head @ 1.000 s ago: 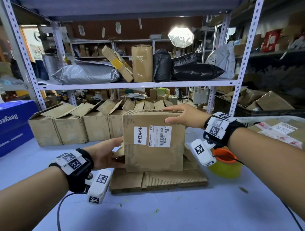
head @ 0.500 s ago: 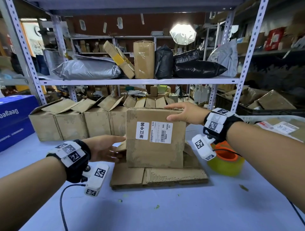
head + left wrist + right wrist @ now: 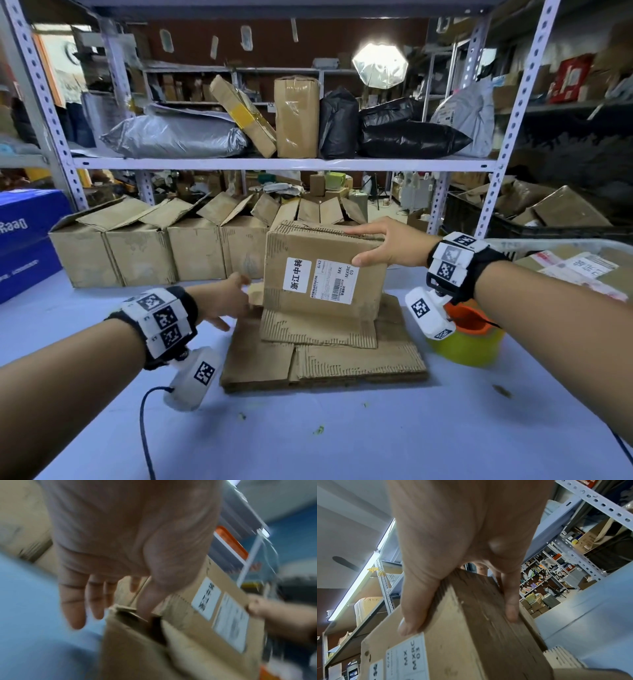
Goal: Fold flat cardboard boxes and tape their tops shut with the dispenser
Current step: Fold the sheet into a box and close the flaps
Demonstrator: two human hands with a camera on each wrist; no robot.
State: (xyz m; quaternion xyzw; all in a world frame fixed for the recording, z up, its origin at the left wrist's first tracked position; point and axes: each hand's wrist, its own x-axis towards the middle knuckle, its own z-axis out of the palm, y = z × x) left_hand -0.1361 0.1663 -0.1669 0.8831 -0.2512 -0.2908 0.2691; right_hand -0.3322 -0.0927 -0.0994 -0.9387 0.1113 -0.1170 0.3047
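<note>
A brown cardboard box [image 3: 322,274] with white labels stands upright on a pile of flat cardboard [image 3: 325,359] on the blue table. My right hand [image 3: 380,246] grips its top right corner, thumb on the front face and fingers over the top edge; the right wrist view shows the same hold on the box [image 3: 471,635]. My left hand [image 3: 226,301] is at the box's lower left side with straight fingers by a side flap. In the blurred left wrist view the left hand [image 3: 96,601] shows spread fingers beside the box [image 3: 197,628]. The yellow and orange tape dispenser [image 3: 469,335] sits at the right.
A row of open-topped cardboard boxes [image 3: 144,246] lines the back of the table under a metal shelf [image 3: 281,163] loaded with parcels and bags. A blue carton [image 3: 24,240] stands at the left. A tray of labelled parcels [image 3: 579,267] lies at the right.
The box has tilted and shifted slightly right under my right hand. My left hand has moved from the box's lower left edge toward its side flap, fingers now straighter.
</note>
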